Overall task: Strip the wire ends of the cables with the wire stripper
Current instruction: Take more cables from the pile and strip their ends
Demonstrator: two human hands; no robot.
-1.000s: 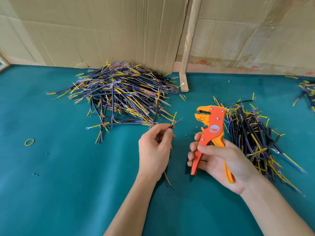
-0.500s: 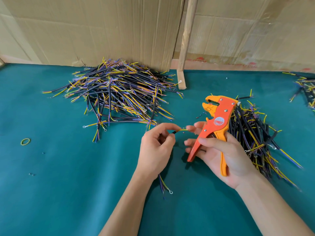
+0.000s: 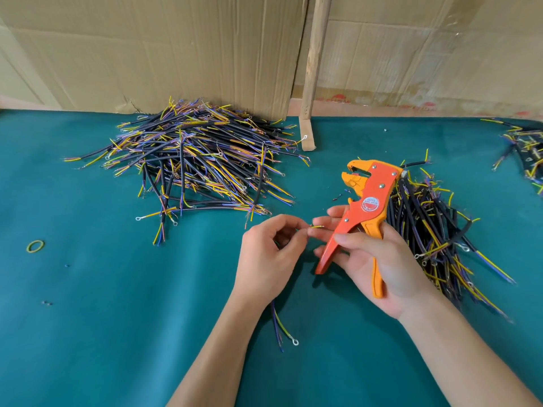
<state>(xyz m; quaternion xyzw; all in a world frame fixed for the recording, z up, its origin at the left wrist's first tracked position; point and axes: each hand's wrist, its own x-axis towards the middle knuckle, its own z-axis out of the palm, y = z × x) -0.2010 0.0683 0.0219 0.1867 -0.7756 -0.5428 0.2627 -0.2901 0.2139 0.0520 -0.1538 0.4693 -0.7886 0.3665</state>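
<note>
My left hand (image 3: 269, 254) pinches one short cable (image 3: 280, 327). The cable's yellow wire end sticks out to the right between my two hands, and its tail with a ring terminal hangs below my wrist. My right hand (image 3: 379, 259) grips the orange wire stripper (image 3: 363, 207) by its handles, jaws pointing up and left. The right fingertips touch the yellow wire end. The stripper's jaws hold nothing.
A big heap of black cables with yellow and purple wires (image 3: 194, 160) lies at the back left on the green table (image 3: 117, 318). A second pile (image 3: 432, 230) sits right of the stripper, a third (image 3: 526, 151) at the far right edge. A yellow rubber band (image 3: 35, 246) lies at left. Cardboard walls (image 3: 176, 48) stand behind.
My hands have come together. The wire end now points right toward my right fingers, and the stripper has tilted and shifted slightly right and up.
</note>
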